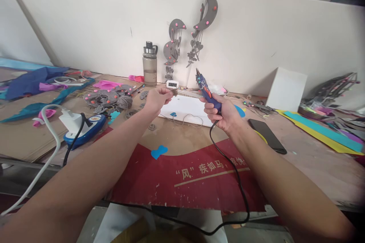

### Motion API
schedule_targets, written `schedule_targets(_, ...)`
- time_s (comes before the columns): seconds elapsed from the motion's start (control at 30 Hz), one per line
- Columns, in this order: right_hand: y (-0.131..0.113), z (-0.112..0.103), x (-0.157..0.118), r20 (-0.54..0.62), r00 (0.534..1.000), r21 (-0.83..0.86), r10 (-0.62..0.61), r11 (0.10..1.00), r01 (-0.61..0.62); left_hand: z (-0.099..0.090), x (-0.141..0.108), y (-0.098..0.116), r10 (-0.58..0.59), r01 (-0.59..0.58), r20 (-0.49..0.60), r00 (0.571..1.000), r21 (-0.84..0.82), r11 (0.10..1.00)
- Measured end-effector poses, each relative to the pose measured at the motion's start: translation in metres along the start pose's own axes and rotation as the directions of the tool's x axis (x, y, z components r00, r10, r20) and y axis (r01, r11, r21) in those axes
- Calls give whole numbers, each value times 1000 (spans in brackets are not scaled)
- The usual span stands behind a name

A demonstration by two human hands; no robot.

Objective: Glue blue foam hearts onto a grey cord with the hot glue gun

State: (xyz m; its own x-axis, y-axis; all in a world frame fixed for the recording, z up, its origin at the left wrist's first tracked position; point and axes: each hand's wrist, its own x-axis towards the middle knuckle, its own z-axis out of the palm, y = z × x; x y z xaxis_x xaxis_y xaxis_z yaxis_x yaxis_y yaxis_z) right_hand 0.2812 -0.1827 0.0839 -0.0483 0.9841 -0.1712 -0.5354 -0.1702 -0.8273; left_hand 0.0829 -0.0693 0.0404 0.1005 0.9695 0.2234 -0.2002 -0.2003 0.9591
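Note:
My right hand is wrapped round the handle of a blue hot glue gun; its nozzle points up and its black cord drops toward me. Between thumb and fingers my left hand pinches a small grey-brown piece, too small to tell its shape. Below and between the hands lies a white sheet with a small blue heart and a loose grey string. Grey coiled pieces sit just under my left hand.
A water bottle and small clock stand by the wall. Grey moon hangings hang there. At left are felt pieces, grey yarn and a blue power strip; at right, a phone and coloured sheets.

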Motion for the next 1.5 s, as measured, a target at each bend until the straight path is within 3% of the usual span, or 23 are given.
schedule_targets(0.13, 0, 3, -2, 15, 999, -21, -35, 999, 35, 0, 0, 0, -19, 20, 101, 995, 0, 1000)
schedule_targets(0.23, 0, 2, -2, 6, 999, -19, -33, 999, 34, 4, -7, 5, -41, 48, 304, 952, -15, 999)
schedule_targets(0.33, -1, 2, -2, 10, 1000, -8, -30, 1000, 30, 10, -20, 13, -82, 93, 529, 845, 6, 996)
schedule_targets(0.47, -2, 1, -1, 23, 999, -3, -41, 999, 41, 14, -34, 23, -159, 87, 709, 687, 136, 987)
schedule_targets(0.57, -2, 0, -1, 15, 999, -8, -45, 999, 45, 12, -35, 22, -196, -21, 790, 581, 255, 967)
schedule_targets(0.7, -1, -1, 0, 17, 999, -5, -48, 999, 48, 9, -32, 14, -285, -252, 838, 466, 434, 865)
schedule_targets(0.83, 0, 1, 0, -5, 999, -15, -39, 999, 39, 13, -36, 13, -231, -394, 897, 376, 380, 837)
schedule_targets(0.93, 1, 2, -1, -22, 999, -26, -39, 999, 39, 16, -42, 17, -187, -399, 906, 379, 343, 850)
schedule_targets(1.17, 2, 4, -2, -38, 998, -44, -43, 998, 42, 19, -49, 24, -218, -441, 848, 483, 450, 776)
schedule_targets(1.23, 2, 4, -2, -34, 999, -47, -40, 998, 39, 20, -50, 24, -226, -420, 848, 480, 448, 789)
schedule_targets(1.37, 3, 3, -1, -18, 999, -45, -41, 998, 40, 21, -51, 23, -260, -290, 864, 431, 406, 867)
schedule_targets(1.5, 1, 1, -1, -8, 1000, -43, -10, 999, 10, 21, -52, 22, -214, -200, 859, 466, 338, 920)
